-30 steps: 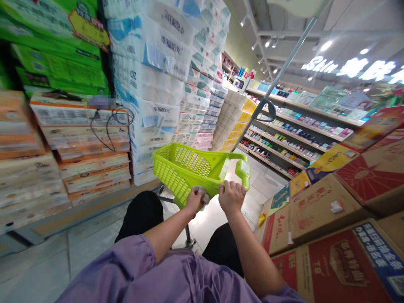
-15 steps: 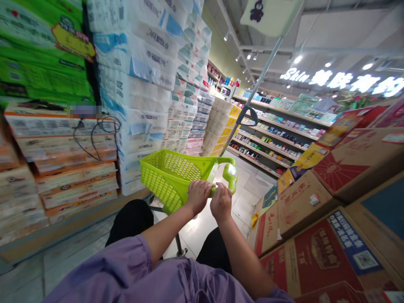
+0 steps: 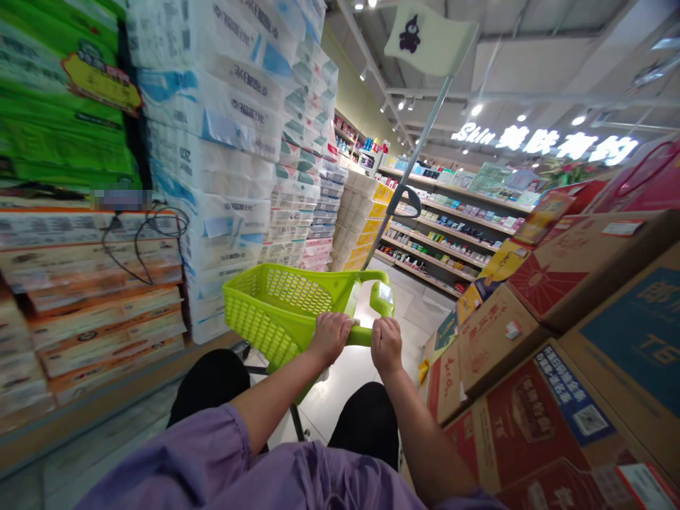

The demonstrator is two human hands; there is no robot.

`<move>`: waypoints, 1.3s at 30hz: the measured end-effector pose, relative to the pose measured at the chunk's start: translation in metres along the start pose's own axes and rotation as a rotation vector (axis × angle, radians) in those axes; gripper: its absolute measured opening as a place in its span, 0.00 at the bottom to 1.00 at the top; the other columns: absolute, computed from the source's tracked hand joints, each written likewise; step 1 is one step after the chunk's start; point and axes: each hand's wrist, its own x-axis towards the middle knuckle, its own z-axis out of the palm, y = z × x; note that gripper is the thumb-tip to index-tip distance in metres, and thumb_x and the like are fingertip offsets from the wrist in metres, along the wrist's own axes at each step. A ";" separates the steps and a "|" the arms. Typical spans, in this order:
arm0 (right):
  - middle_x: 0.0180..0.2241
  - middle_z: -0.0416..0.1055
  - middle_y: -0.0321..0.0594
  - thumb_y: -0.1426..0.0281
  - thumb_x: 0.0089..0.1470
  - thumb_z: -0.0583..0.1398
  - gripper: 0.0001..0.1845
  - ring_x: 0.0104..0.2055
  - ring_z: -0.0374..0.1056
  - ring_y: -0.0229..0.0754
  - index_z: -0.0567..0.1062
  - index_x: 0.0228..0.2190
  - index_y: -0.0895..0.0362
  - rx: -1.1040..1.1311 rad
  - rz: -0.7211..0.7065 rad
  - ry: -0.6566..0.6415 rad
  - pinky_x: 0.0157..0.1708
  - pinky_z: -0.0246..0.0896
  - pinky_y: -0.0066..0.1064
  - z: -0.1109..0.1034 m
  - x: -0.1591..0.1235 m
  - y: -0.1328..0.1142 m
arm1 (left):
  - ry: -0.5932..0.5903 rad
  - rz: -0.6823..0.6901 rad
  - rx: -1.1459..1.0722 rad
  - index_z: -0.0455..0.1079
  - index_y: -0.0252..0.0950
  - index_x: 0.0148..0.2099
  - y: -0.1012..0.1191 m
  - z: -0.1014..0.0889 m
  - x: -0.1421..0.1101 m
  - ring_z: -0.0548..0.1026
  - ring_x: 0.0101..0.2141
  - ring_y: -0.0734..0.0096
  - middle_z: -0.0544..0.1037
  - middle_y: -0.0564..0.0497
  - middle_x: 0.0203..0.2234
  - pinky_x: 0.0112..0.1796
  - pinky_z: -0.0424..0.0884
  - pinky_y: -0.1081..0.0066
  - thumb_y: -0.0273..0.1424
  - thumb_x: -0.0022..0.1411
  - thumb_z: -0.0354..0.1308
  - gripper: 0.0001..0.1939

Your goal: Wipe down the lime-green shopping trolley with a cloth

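Note:
A lime-green shopping cart (image 3: 255,312) with a perforated basket stands in front of me, its inside bare where I can see it. My left hand (image 3: 330,336) is closed around the near handle bar (image 3: 360,336), close to the basket. Farther right, at the handle's corner, my right hand (image 3: 387,345) grips the same bar, with a gap between the two hands. Rising behind the handle is a grey pole (image 3: 419,152) with a dark loop grip and a pale bear flag (image 3: 430,42) on top. My knees hide part of the cart's lower frame.
Tall stacks of white tissue packs (image 3: 234,163) line the left side, beside green packages (image 3: 58,113) and orange-white packs (image 3: 106,312). On the right, cardboard cartons (image 3: 531,418) are piled close by. Stocked shelves (image 3: 446,234) stand at the back, beyond a tiled floor (image 3: 340,382).
My right hand has slid right along the handle, away from my left hand. The left hand keeps its hold. The cart sits slightly lower and farther left in view.

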 end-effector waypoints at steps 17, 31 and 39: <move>0.25 0.67 0.39 0.68 0.63 0.49 0.15 0.31 0.62 0.42 0.70 0.27 0.55 0.029 -0.189 -0.162 0.37 0.58 0.35 -0.025 -0.009 -0.061 | -0.012 0.000 -0.148 0.68 0.40 0.31 -0.034 -0.038 -0.012 0.70 0.34 0.66 0.74 0.49 0.28 0.44 0.66 0.62 0.36 0.66 0.37 0.20; 0.50 0.69 0.45 0.72 0.63 0.45 0.19 0.56 0.60 0.45 0.71 0.47 0.57 -0.034 -0.067 -0.054 0.54 0.53 0.42 -0.007 -0.013 -0.023 | 0.019 -0.132 -0.285 0.71 0.39 0.37 -0.014 -0.062 -0.011 0.74 0.37 0.66 0.78 0.49 0.34 0.43 0.71 0.64 0.39 0.66 0.38 0.20; 0.50 0.70 0.47 0.71 0.62 0.50 0.14 0.57 0.59 0.48 0.71 0.45 0.56 -0.158 0.018 -0.014 0.55 0.52 0.44 0.024 -0.005 -0.052 | -0.005 0.032 0.138 0.70 0.37 0.37 0.013 -0.070 -0.005 0.73 0.36 0.61 0.77 0.46 0.33 0.43 0.66 0.59 0.34 0.67 0.39 0.18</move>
